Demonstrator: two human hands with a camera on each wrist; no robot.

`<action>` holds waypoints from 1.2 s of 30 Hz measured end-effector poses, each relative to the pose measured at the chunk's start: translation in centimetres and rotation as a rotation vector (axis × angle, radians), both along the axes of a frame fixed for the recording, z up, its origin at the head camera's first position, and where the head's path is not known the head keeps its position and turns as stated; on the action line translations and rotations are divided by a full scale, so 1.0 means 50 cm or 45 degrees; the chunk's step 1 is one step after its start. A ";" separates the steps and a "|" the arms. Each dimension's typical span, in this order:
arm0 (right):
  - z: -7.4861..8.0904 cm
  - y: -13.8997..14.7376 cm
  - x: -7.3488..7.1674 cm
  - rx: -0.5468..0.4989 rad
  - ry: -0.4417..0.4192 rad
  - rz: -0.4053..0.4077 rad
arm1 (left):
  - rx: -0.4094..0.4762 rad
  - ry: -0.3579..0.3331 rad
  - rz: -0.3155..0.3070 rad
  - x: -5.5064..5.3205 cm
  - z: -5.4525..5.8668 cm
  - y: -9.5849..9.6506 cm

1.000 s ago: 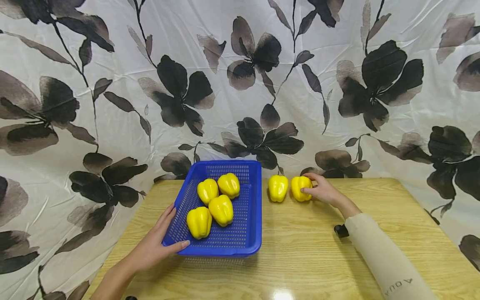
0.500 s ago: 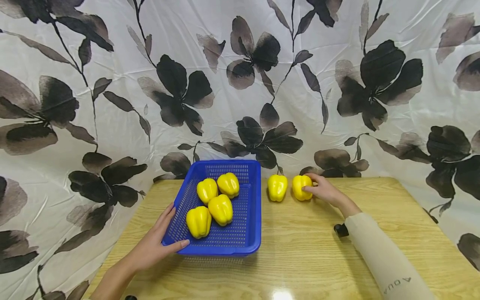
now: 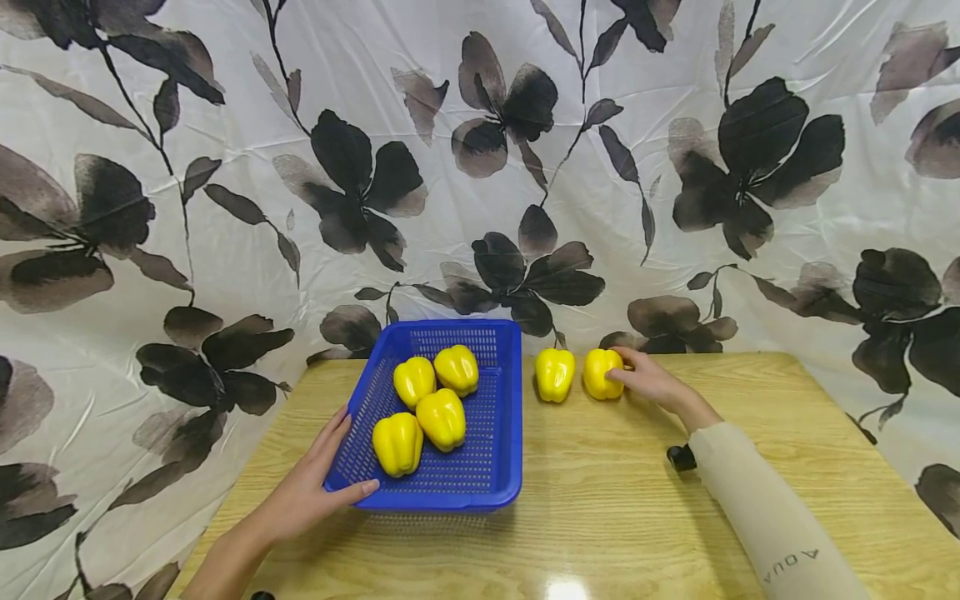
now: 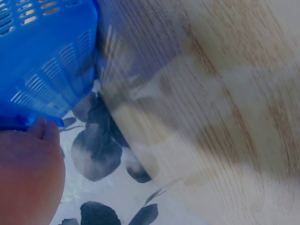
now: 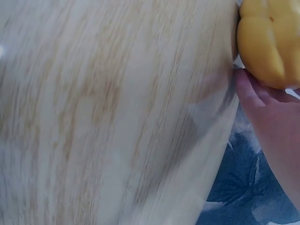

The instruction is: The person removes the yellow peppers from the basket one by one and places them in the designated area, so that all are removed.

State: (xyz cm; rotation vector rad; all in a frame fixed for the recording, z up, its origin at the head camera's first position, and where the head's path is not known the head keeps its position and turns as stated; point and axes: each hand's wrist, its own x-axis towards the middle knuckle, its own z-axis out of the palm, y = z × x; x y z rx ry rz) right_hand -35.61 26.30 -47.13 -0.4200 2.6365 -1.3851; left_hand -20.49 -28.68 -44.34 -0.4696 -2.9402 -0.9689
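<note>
My left hand holds the front left corner of a blue plastic basket, its thumb over the rim and its fingers along the outer side. Several yellow bell peppers lie in the basket, mostly toward its left half. On the table to the right, my right hand grips another yellow bell pepper from its right side, thumb in front and fingers behind. The right wrist view also shows this pepper against the fingers. One more yellow bell pepper stands between the basket and the gripped one, apart from both.
The wooden table ends at the back against a floral cloth. A small black object shows beside the right sleeve. Another dark thing is partly visible at the bottom edge near the left forearm.
My right thumb has shifted slightly toward the right edge of the pepper it holds. The left hand, the basket and the other peppers stay as they were.
</note>
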 end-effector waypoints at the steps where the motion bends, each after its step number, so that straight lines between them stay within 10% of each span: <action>1: 0.000 -0.001 0.000 0.004 0.001 0.000 | -0.001 0.000 0.001 0.000 0.000 0.000; 36: 0.036 0.028 0.038 0.034 0.003 -0.019 | 0.004 -0.009 0.006 0.005 0.004 0.001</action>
